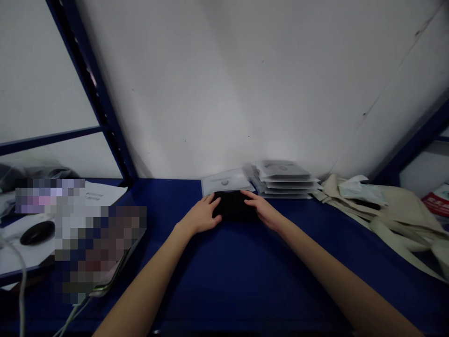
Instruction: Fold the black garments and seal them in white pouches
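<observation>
A small folded black cloth item (234, 206) lies on the blue table (224, 267) near the white wall. My left hand (201, 215) rests on its left edge with fingers laid over it. My right hand (263, 208) presses on its right side, fingers stretched flat. Just behind the black item lies a flat clear plastic packet (226, 180). To the right of that packet stands a stack of several similar clear packets (286, 180).
Cream cloth bags (386, 210) lie at the right. A black computer mouse (37, 232), white papers (101, 193) and a cable (73, 313) are at the left. Blue shelf posts (94, 89) rise on both sides.
</observation>
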A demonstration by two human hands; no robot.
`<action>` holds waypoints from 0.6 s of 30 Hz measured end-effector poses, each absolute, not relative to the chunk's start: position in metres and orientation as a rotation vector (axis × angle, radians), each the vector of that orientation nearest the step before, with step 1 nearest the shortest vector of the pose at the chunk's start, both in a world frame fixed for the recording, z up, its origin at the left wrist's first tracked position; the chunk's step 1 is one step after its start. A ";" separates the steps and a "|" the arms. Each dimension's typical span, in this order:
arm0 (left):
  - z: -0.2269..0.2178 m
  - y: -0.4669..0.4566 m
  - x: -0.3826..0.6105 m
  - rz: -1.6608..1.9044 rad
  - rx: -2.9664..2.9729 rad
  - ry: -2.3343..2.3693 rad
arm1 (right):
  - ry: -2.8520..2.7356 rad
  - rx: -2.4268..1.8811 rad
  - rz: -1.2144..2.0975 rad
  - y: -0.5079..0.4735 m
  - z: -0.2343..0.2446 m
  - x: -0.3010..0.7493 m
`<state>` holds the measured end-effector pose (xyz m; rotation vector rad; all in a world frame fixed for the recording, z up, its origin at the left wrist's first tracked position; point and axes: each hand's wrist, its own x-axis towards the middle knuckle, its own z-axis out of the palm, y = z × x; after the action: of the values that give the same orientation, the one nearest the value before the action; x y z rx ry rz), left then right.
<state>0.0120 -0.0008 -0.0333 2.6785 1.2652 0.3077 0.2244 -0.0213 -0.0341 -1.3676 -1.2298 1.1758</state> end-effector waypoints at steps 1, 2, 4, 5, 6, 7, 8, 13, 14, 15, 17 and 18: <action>-0.034 -0.001 0.012 0.305 2.681 1.268 | -1.282 -1.388 1.117 -0.019 -0.036 0.225; -0.034 0.000 0.012 0.302 2.684 1.272 | -1.349 -1.420 1.036 -0.017 -0.037 0.226; -0.035 0.000 0.013 0.301 2.689 1.284 | -1.504 -1.508 0.817 -0.016 -0.038 0.228; -0.035 0.000 0.013 0.304 2.692 1.291 | -1.574 -1.552 0.680 -0.016 -0.036 0.229; -0.036 0.001 0.013 0.309 2.695 1.296 | -1.633 -1.588 0.534 -0.019 -0.033 0.230; -0.036 0.000 0.014 0.319 2.698 1.304 | -1.679 -1.607 0.389 -0.022 -0.030 0.230; -0.037 0.000 0.014 0.332 2.699 1.315 | -1.718 -1.605 0.256 -0.027 -0.025 0.230; -0.039 -0.001 0.017 0.383 2.709 1.350 | -2.108 -1.514 0.043 -0.058 -0.007 0.212; -0.040 -0.001 0.017 0.379 2.709 1.357 | -2.192 -1.523 0.044 -0.063 -0.007 0.206; -0.040 -0.001 0.017 0.372 2.708 1.363 | -2.255 -1.544 0.035 -0.066 -0.007 0.201; -0.039 0.000 0.016 0.347 2.706 1.352 | -2.325 -1.592 -0.030 -0.068 -0.012 0.193; -0.038 0.000 0.014 0.335 2.707 1.333 | -2.342 -1.609 -0.069 -0.068 -0.015 0.190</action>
<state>0.0143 0.0002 -0.0378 2.7066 1.3334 0.3347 0.1903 -0.0678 -0.0148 -1.6094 -2.3415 -0.0687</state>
